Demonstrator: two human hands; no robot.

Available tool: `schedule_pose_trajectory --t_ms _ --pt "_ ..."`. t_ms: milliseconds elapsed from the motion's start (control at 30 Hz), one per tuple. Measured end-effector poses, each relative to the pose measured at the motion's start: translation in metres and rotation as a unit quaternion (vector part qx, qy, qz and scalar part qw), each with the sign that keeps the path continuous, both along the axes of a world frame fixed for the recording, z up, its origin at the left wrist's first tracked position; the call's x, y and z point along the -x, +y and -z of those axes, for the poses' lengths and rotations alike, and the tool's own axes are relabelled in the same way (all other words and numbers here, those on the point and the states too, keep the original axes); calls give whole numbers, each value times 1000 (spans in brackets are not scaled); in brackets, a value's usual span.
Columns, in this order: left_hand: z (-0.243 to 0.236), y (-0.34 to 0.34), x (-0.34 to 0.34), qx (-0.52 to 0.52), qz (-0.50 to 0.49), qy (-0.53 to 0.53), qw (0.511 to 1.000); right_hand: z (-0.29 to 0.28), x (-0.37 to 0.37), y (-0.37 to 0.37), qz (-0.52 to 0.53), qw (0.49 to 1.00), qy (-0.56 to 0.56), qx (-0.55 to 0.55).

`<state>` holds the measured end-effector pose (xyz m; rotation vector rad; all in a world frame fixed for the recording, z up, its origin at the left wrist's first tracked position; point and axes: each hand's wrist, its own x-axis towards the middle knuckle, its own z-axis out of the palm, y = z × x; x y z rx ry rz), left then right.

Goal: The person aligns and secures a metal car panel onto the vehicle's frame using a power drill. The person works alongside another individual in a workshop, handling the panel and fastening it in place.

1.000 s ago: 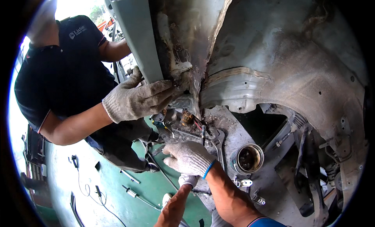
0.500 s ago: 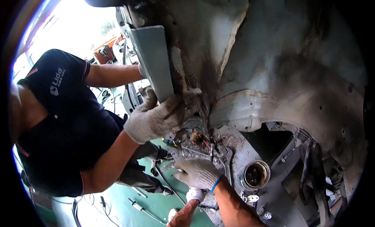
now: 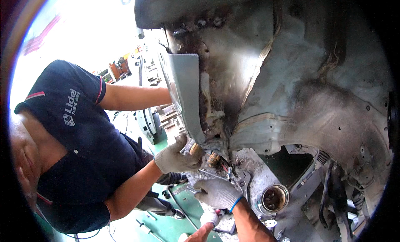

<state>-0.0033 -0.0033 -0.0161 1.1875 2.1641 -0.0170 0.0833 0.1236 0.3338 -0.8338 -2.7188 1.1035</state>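
Your right hand is narrowed, seemingly pinching a slim metal piece at its 9 o'clock; your left hand lies just past 6 from it, grip too hidden to tell. Panel at 11, co-worker's hand by its lower end: if that support slackens, the panel could drop toward your hands. Wrench at 2, open can at 3, which an outward swing of your right forearm could tip.
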Motion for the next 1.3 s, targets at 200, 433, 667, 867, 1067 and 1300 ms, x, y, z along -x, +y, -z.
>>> schedule_pose_trajectory --t_ms 200,433,667,867,1067,1300 --pt "-25 6 2 37 22 -8 999 9 0 1 6 1000 12 -7" --pt "-28 4 -2 14 41 -8 999 0 0 3 7 1000 -21 -3" --pt "-24 -3 -5 16 28 52 998 -1 2 -4 6 1000 6 -15" --pt "-193 -25 -31 -62 -71 -224 970 10 0 1 16 1000 21 -15" --pt "-294 -64 -42 -144 -164 -316 923 9 -2 -2 7 1000 24 -6" --pt "-153 -10 -37 -77 -61 -143 985 8 -9 -5 35 994 99 -13"
